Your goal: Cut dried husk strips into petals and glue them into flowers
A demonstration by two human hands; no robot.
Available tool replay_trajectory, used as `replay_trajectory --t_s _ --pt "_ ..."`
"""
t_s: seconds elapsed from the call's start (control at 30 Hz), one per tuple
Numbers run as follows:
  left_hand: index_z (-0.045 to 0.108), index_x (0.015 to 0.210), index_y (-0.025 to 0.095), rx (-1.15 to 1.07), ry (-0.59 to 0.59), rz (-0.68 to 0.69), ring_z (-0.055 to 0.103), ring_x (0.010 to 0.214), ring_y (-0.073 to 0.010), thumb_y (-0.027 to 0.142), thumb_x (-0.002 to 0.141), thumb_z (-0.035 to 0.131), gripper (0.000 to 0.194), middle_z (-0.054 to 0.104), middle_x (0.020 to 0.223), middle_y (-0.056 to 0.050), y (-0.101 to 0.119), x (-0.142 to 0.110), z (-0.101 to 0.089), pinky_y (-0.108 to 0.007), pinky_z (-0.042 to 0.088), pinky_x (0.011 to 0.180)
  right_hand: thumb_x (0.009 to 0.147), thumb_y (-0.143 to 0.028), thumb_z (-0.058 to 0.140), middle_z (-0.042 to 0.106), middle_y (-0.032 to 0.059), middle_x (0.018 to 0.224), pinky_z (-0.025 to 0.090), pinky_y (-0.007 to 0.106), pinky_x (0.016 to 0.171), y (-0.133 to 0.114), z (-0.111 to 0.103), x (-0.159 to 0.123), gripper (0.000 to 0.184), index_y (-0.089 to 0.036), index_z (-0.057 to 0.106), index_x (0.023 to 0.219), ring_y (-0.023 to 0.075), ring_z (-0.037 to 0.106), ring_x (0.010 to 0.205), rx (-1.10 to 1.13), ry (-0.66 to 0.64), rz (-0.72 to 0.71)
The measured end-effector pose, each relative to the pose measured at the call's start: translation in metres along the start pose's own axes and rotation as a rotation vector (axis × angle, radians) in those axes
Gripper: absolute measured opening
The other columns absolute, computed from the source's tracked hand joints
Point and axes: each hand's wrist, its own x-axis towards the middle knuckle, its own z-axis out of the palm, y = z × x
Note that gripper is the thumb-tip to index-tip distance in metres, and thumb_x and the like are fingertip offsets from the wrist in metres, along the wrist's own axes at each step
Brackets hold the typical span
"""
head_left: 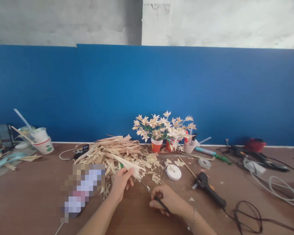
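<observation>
My left hand (121, 183) pinches a pale dried husk strip (128, 165) between thumb and fingers, in front of a heap of similar husks (115, 147). The strip fans out toward the right, its end cut or torn into points. Just right of it, my right hand (170, 199) is closed around black-handled scissors (161, 204), whose thin metal blades point up and left toward the strip. A small pale scrap lies at the blades. Most of the scissors' handle is hidden by the fingers. Above the right hand sits a roll of white tape (173, 172).
Husk flowers (159, 125) stand in red cups (156, 145) by the blue partition (107, 91). A black glue gun (210, 191) and tangled cables lie to the right. A blurred-out object (84, 189) is left of my left forearm; a white cup (43, 145) stands farther left.
</observation>
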Motion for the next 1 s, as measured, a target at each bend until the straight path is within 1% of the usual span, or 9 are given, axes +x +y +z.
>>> replay_trajectory --t_s 0.3,0.47,0.6,0.7,1.0 --pt "0.053 0.058 0.014 0.016 0.007 0.006 0.041 0.031 -0.0053 0.045 0.063 0.066 0.033 0.052 0.039 0.004 -0.0008 0.0 -0.0006 -0.014 0.02 0.029 0.063 -0.038 0.067 0.049 -0.0079 0.041 0.032 0.013 0.031 -0.0029 0.0003 -0.0012 0.028 -0.015 0.053 0.07 0.0047 0.041 0.033 0.015 -0.003 -0.006" --pt "0.052 0.058 0.015 0.049 -0.006 0.011 0.037 0.028 -0.0044 0.044 0.065 0.064 0.032 0.048 0.034 0.005 -0.0024 0.0001 -0.0006 -0.014 0.019 0.029 0.063 -0.036 0.066 0.049 -0.0077 0.041 0.032 0.014 0.03 -0.0025 0.0005 -0.0018 0.026 -0.016 0.053 0.069 0.0047 0.041 0.033 0.027 -0.014 -0.013" --pt "0.053 0.059 0.015 0.04 -0.021 0.007 0.037 0.028 -0.0044 0.043 0.064 0.065 0.031 0.048 0.035 0.006 -0.0026 0.0003 -0.0003 -0.014 0.018 0.029 0.062 -0.037 0.067 0.049 -0.008 0.042 0.033 0.014 0.031 -0.0018 -0.0001 -0.0018 0.026 -0.015 0.053 0.07 0.0046 0.041 0.033 0.019 -0.021 -0.006" --pt "0.054 0.059 0.015 0.031 -0.021 0.001 0.038 0.028 -0.0046 0.043 0.063 0.066 0.031 0.048 0.035 0.006 -0.0018 0.0 -0.0001 -0.014 0.017 0.029 0.063 -0.034 0.065 0.049 -0.0081 0.041 0.032 0.013 0.031 -0.0022 -0.0003 -0.0019 0.023 -0.016 0.053 0.07 0.0044 0.041 0.033 0.007 -0.025 -0.003" --pt "0.052 0.058 0.015 0.0 0.016 -0.006 0.041 0.029 -0.0063 0.045 0.061 0.067 0.033 0.049 0.034 0.005 -0.0003 -0.0019 0.0015 -0.014 0.02 0.029 0.063 -0.037 0.066 0.047 -0.0088 0.038 0.03 0.013 0.03 -0.0018 0.003 0.0009 0.025 -0.016 0.053 0.07 0.0046 0.039 0.03 0.014 0.037 -0.014"
